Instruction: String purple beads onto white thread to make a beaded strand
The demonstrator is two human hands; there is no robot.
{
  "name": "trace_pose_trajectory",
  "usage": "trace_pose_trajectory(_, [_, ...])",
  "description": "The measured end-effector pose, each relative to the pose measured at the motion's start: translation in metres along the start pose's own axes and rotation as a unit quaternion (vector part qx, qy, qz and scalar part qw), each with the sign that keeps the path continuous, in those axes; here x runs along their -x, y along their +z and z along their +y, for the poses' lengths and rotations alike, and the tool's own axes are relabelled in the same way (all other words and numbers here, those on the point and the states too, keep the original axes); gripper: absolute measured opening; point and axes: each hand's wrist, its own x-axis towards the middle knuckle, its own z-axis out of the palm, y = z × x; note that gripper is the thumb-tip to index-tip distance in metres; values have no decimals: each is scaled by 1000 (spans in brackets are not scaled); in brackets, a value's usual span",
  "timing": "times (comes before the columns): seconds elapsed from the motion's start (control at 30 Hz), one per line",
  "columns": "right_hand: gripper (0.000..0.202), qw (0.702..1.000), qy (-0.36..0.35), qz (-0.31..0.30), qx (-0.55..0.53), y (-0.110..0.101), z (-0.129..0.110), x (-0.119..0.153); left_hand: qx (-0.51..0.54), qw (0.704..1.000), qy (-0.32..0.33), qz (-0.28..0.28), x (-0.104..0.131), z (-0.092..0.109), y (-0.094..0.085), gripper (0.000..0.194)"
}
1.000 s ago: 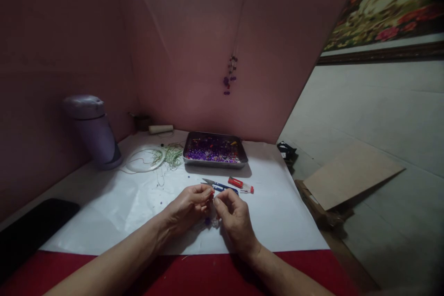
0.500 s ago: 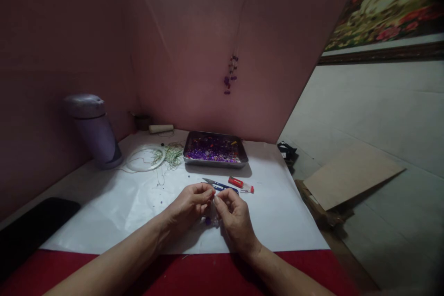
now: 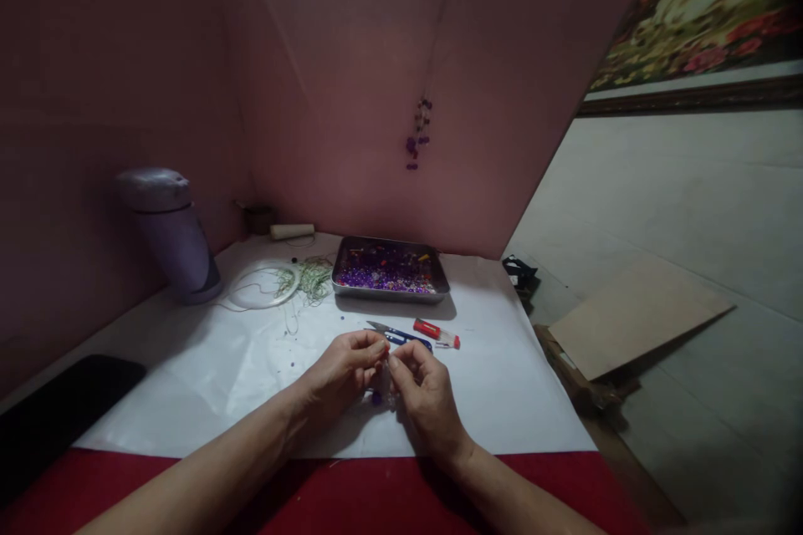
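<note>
Over the white paper, my left hand point(image 3: 353, 362) and my right hand point(image 3: 425, 389) almost meet, each closed in a pinch. A beaded string point(image 3: 376, 398), showing a purple bead and some clear ones, hangs below the fingers. Something small and red shows at the left fingertips, mostly covered. The thread itself is too fine to follow. Just beyond the hands lie blue-handled thread snips point(image 3: 401, 335) and a red-capped clear case point(image 3: 437, 333). Farther back stands a metal tray point(image 3: 392, 296) of purple and mixed beads.
A purple bottle point(image 3: 172, 238) stands at left, beside a coil of clear line point(image 3: 263, 286) and tangled green thread point(image 3: 314, 277). A dark flat object point(image 3: 69, 397) lies at the near left. Bead strands point(image 3: 417, 138) hang before the pink panel point(image 3: 351, 100).
The hands keep nearly the same pose and place. The small red piece at the left fingertips shows less than before. The view has shifted very slightly.
</note>
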Motion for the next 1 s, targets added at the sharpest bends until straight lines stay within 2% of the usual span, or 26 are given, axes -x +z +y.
trace_pose_trajectory(0.27, [17,1000,7,-7,-21,0,2,-1,-7,1000,-6,-20,-2,-1,-2,17])
trace_pose_trajectory(0.47, [13,998,23,-23,-62,1,4,-1,9,1000,-8,-11,-1,0,-4,14])
trace_pose_trajectory(0.73, [11,998,15,-38,-55,2,7,3,17,1000,-4,-14,-1,0,-4,12])
trace_pose_trajectory(1.0, [16,995,53,-41,-67,2,5,5,5,998,-13,-58,-2,0,-4,15])
